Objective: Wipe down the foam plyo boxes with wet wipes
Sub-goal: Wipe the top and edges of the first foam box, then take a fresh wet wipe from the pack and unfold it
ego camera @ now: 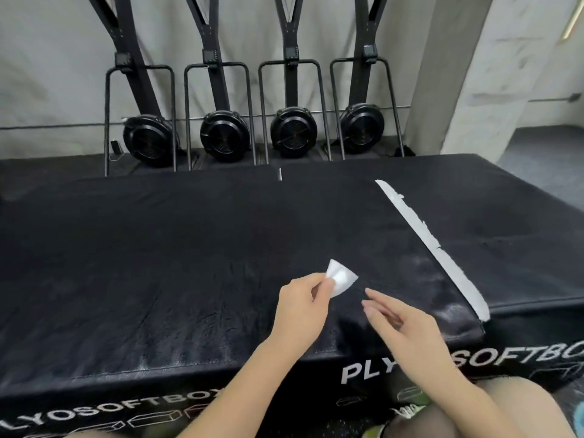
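Bare forearms reach in from the bottom edge, crossing the white "PLYOSOFTBOX" lettering on the front face of the near plyo box (196,254). Above its black top, the left hand (301,306) pinches a small white wet wipe (343,278) between thumb and fingertips; the wipe is folded into a rough fan shape and held just over the surface. Close to the right of it, the right hand (396,317) holds nothing, fingers straight and loosely spread, tips pointing toward the wipe without touching it. The box top shows streaky, shiny patches near its front edge and around the hands, with wide open surface to the left. A strip of pale tape (433,245) runs diagonally along the right edge, where a second plyo box (505,216) butts against it. Beyond the far edges stand four black ski-trainer machines (221,134) with round fan housings, lined up against a pale concrete wall (57,74). A concrete pillar (458,74) rises at right.
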Motion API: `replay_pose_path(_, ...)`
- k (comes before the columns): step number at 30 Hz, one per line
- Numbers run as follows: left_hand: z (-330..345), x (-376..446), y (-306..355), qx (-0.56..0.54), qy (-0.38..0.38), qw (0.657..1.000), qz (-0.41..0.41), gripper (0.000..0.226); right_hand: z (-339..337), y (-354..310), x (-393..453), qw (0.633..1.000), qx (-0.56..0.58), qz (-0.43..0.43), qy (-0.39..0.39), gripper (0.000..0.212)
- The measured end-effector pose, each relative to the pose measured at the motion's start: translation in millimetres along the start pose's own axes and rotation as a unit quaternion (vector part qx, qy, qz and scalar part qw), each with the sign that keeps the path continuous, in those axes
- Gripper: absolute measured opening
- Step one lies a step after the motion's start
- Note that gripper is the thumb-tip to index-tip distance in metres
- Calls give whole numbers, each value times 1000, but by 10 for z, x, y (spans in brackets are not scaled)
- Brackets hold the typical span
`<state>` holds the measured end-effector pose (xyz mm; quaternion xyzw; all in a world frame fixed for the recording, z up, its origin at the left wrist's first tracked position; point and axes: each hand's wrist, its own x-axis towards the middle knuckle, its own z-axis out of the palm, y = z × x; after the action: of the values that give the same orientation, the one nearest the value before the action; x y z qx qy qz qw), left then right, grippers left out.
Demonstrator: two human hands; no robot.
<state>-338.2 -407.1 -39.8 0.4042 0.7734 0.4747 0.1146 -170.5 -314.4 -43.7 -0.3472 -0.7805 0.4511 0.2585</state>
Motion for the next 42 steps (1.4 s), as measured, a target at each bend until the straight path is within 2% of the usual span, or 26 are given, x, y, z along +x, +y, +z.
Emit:
replay_pose_path(3,-5,-121,348,-195,23,979,-56,20,102,-226,25,984,146,95,-27,47)
replay_pose_path(5,-1,-204,534,-311,22,944,-111,14,140,-368,18,949,270,148,-71,48)
replay_pose_path(7,3,-270,658,-389,11,910,-143,10,126,-502,-24,924,342,143,-91,44)
replay_pose_path(11,6,-374,729,-426,13,899,-106,9,8,-619,-110,920,375,110,-16,27)
replay_pose_path(14,-31,-441,722,-471,15,877,-95,36,-97,-651,-171,927,362,95,23,22)
replay_pose_path(16,-58,-448,703,-467,-16,878,-107,56,-186,-649,-218,945,316,66,57,16)
replay_pose_path(17,-70,-439,692,-443,-43,889,-104,60,-229,-649,-239,949,303,53,64,14)
replay_pose_path(19,-95,-423,702,-397,-93,909,-87,50,-313,-650,-272,953,294,34,62,12)
replay_pose_path(22,-101,-415,748,-364,-143,918,-60,27,-428,-618,-280,961,267,14,65,12)
replay_pose_path(26,-51,-417,793,-338,-124,931,-52,9,-549,-549,-260,976,208,-1,71,29)
replay_pose_path(29,-23,-392,801,-353,-140,924,-53,13,-664,-516,-273,962,268,22,48,28)
replay_pose_path(33,62,-319,885,-363,-169,915,-58,23,-864,-453,-296,937,344,62,14,49)
replay_pose_path(35,136,-277,987,-364,-188,911,-47,25,-957,-437,-328,921,384,65,13,45)
replay_pose_path(38,289,-215,1159,-357,-209,910,-25,25,-1103,-394,-381,912,404,45,48,23)
replay_pose_path(39,347,-195,1206,-355,-216,909,-21,27,-1161,-369,-403,911,405,37,63,23)
replay_pose_path(42,524,-164,1361,-370,-240,897,-34,43,-1355,-309,-485,915,394,17,89,42)
